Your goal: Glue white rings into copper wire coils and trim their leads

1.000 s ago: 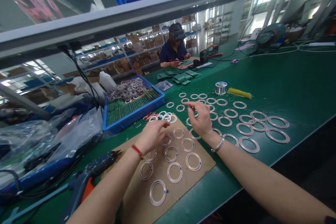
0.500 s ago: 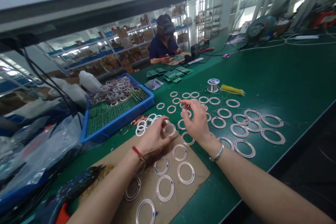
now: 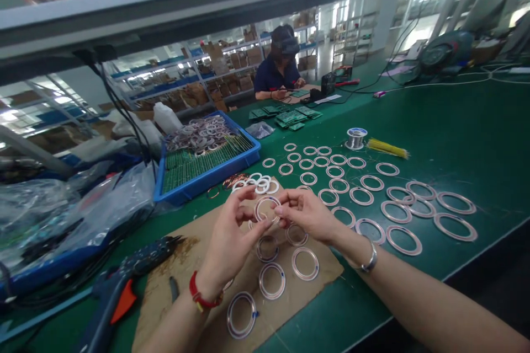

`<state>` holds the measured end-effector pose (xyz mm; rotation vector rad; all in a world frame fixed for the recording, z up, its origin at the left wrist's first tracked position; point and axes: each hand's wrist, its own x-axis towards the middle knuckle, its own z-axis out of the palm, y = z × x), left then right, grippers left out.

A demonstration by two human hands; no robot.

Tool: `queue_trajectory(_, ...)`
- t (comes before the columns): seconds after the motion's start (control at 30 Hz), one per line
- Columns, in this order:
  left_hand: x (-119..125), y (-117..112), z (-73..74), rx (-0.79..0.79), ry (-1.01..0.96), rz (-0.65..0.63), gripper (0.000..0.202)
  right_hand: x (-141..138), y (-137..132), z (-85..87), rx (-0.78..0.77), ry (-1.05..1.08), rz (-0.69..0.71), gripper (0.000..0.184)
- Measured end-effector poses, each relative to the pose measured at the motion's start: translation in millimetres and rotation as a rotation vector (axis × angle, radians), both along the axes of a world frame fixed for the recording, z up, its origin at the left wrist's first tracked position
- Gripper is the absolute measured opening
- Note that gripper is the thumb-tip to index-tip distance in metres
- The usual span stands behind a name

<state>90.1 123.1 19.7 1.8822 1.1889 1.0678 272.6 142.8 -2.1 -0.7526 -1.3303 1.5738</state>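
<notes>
A flat ring coil of copper wire (image 3: 257,205) is held up between both hands, over the far part of a brown cardboard sheet (image 3: 194,270). My left hand (image 3: 234,231) has curved fingers and a thumb at the coil's left and lower edge. From the other side, my right hand (image 3: 308,213) pinches its right edge between thumb and fingers. Several similar coils, some with blue marks, lie on the cardboard, among them one coil (image 3: 260,281) below the hands. White rings (image 3: 271,186) overlap just beyond my fingers, beside loose copper wire (image 3: 236,179).
Many coils (image 3: 361,196) spread over the green table at right. Behind them are a solder spool (image 3: 356,139) and yellow wires (image 3: 387,148). A blue tray (image 3: 207,176) holds circuit boards and rings. A glue gun (image 3: 120,281) lies at left. A co-worker (image 3: 277,69) sits opposite.
My right hand has moved left and down from above the table coils to the coil in my left hand, and now grips it. The view has shifted left.
</notes>
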Motion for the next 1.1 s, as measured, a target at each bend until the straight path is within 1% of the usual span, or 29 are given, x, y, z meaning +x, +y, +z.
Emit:
queue_trajectory(0.07,-6,-10,0.8,-0.059,0.005,0.007,0.056,-1,-4,0.8,-0.005,-0.049,0.055,0.034)
queue_trajectory(0.13,-8,-19,2.9,-0.097,0.022,0.023,0.049,-1,-8,1.6,0.004,-0.093,0.094,0.035)
queue_trajectory(0.23,-8,-31,4.9,-0.147,0.023,0.065,0.042,-3,-12,3.0,0.051,-0.157,0.163,0.039)
queue_trajectory(0.37,-11,-40,0.8,-0.256,-0.07,0.062,0.039,-3,-14,3.5,0.118,-0.234,0.248,0.038)
queue_trajectory(0.43,-13,-41,-2.7,-0.259,-0.093,0.053,0.036,-1,-13,3.1,0.151,-0.279,0.285,0.038)
queue_trajectory(0.53,-15,-41,-6.7,-0.148,-0.01,0.061,0.032,3,-12,1.8,0.188,-0.325,0.324,0.039)
queue_trajectory(0.6,-14,-42,-7.8,-0.068,0.097,0.069,0.028,5,-12,0.7,0.192,-0.351,0.341,0.039)
queue_trajectory(0.67,-14,-42,-8.9,-0.018,0.218,0.078,0.028,5,-14,0.1,0.212,-0.379,0.375,0.038)
queue_trajectory(0.73,-17,-41,-11.2,0.043,0.345,0.121,0.033,3,-18,0.8,0.284,-0.413,0.481,0.036)
queue_trajectory(0.8,-21,-37,-14.8,0.156,0.451,0.208,0.037,1,-22,4.3,0.356,-0.435,0.648,0.031)
queue_trajectory(0.83,-24,-34,-16.7,0.219,0.49,0.251,0.038,1,-24,7.4,0.362,-0.418,0.678,0.028)
queue_trajectory(0.87,-27,-32,-18.3,0.267,0.519,0.276,0.039,3,-27,11.5,0.344,-0.379,0.649,0.027)
queue_trajectory(0.9,-30,-31,-19.6,0.299,0.541,0.287,0.04,8,-30,16.3,0.311,-0.322,0.563,0.027)
queue_trajectory(0.93,-33,-30,-20.4,0.318,0.552,0.287,0.041,16,-33,21.2,0.276,-0.259,0.436,0.029)
queue_trajectory(1.0,-36,-32,-20.6,0.318,0.554,0.275,0.042,47,-39,29.0,0.232,-0.171,0.115,0.034)
queue_trajectory(1.03,-36,-33,-20.1,0.31,0.545,0.27,0.042,69,-42,30.7,0.246,-0.173,-0.052,0.035)
queue_trajectory(1.1,-35,-38,-18.9,0.293,0.515,0.257,0.04,125,-45,28.3,0.247,-0.262,-0.463,0.038)
